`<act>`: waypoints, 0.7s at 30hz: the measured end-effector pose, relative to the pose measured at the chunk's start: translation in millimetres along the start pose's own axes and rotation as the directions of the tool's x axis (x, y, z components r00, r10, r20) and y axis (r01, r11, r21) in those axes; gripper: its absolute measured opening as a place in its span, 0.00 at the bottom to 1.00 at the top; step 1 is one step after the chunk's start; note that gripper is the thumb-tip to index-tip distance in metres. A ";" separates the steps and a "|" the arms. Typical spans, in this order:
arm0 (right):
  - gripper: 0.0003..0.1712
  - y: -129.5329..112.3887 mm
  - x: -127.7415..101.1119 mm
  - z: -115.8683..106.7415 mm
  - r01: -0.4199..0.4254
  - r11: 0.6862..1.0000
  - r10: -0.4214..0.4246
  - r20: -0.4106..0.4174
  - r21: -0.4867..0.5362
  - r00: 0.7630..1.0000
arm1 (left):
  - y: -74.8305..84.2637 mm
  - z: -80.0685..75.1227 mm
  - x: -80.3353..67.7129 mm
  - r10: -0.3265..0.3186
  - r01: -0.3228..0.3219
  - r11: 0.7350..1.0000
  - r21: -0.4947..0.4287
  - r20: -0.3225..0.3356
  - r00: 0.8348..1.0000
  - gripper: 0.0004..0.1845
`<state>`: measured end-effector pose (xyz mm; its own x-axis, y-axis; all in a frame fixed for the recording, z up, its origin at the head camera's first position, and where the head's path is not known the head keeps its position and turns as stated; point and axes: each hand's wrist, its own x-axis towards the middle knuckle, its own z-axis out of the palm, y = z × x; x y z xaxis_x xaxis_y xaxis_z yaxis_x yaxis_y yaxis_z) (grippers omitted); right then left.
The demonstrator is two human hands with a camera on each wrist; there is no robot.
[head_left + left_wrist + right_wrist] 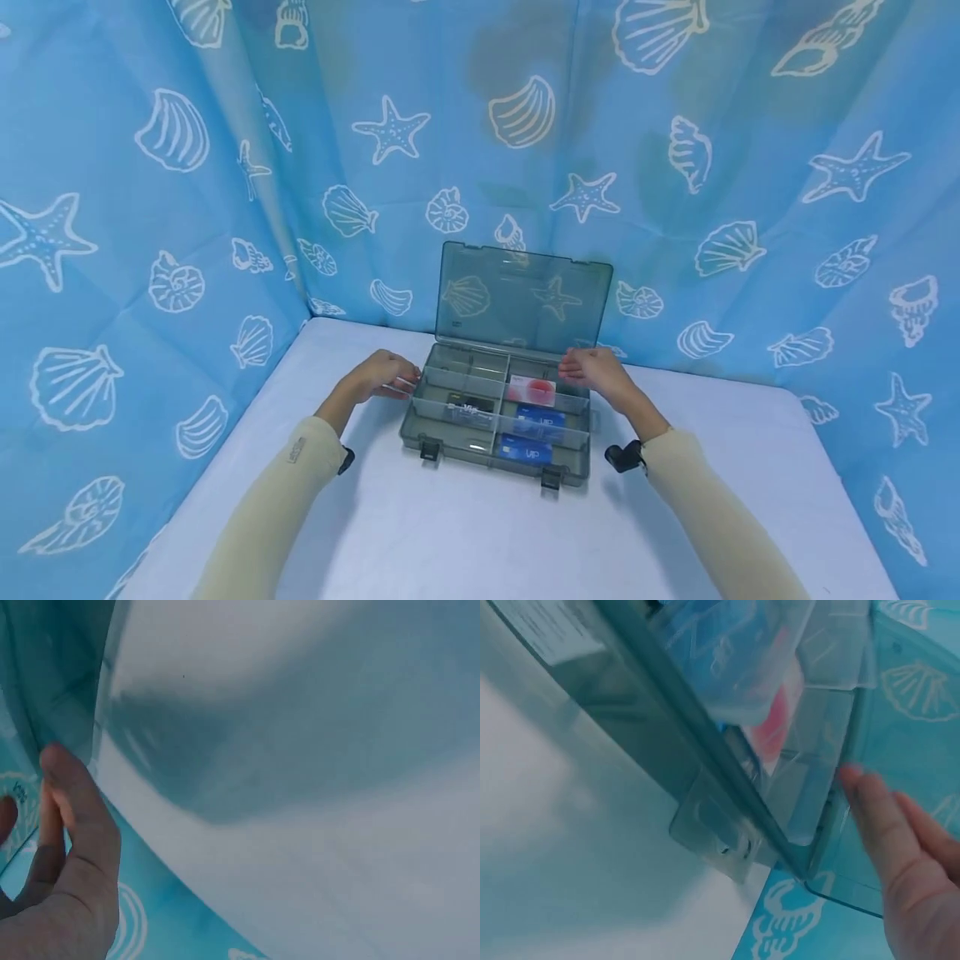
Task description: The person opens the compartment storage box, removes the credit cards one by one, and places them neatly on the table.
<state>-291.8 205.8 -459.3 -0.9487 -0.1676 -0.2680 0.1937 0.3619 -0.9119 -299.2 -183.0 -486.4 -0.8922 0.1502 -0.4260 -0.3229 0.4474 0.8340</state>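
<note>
A translucent grey compartment box (411, 417) stands on the white table (480, 533) with its lid (522, 298) raised upright. Inside lie a red card (531, 389), two blue cards (540, 419) and a black card (471, 407). My left hand (397, 379) rests at the box's left wall, fingers relaxed, one finger (75, 825) against the wall. My right hand (573, 367) reaches over the back right compartment near the foot of the lid. Its fingers (885, 832) lie straight beside the box corner (810, 855). Neither hand holds anything.
Blue curtains printed with shells and starfish (390, 129) close in the table at the back and on both sides. Two latches (429, 451) hang from the box's front wall. Bare white table stretches in front of the box.
</note>
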 end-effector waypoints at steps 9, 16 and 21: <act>0.23 5.0 14.3 9.6 -0.038 0.957 0.051 0.038 -0.287 0.998 | -18.3 4.0 -14.1 0.015 -0.016 1.000 0.026 0.013 1.000 0.11; 0.16 14.3 20.8 18.5 -0.055 0.957 0.064 0.024 -0.284 0.998 | -19.0 8.2 -13.9 -0.011 0.012 1.000 0.026 -0.031 0.999 0.11; 0.20 17.0 22.4 22.7 -0.078 0.971 0.081 0.006 -0.224 0.997 | -19.0 7.6 -15.2 -0.019 0.019 1.000 0.016 -0.034 0.999 0.11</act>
<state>-304.1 187.4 -487.8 -0.9285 -0.1428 -0.3427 0.2059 0.5701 -0.7953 -277.1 -187.1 -498.4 -0.8963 0.1117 -0.4292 -0.3349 0.4640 0.8201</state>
